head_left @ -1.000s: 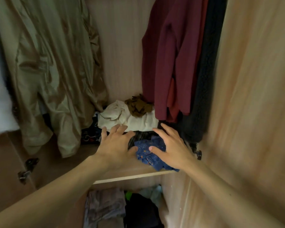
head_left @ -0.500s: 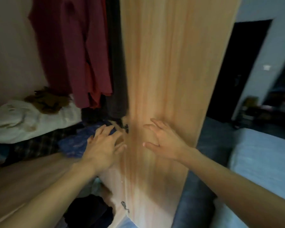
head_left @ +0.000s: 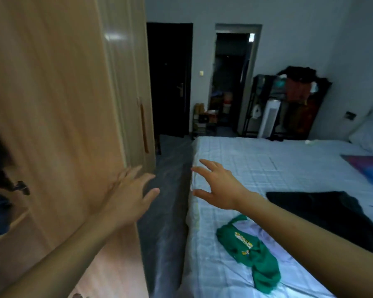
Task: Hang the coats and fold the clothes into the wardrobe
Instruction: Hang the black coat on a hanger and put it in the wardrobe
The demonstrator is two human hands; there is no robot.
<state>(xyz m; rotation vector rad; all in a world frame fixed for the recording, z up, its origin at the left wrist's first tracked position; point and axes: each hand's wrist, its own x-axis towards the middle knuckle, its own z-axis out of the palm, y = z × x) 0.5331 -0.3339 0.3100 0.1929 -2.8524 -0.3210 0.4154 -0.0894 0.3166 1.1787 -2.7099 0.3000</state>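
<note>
View swings from wardrobe shelf to bed (head_left: pixel 256 168). Left hand (head_left: pixel 127 203), right hand (head_left: pixel 219 186): both spread, empty. Green garment (head_left: pixel 254 252) lies below right wrist; dark garment (head_left: pixel 332 214) beyond forearm. Next pickup pending.

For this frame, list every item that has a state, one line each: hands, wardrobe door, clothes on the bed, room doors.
Left hand: open, empty.
Right hand: open, empty.
Wardrobe door: swung open.
Green shirt: crumpled, unfolded on the bed.
Dark garment: spread loose on the bed.
Dark room door: shut.
</note>
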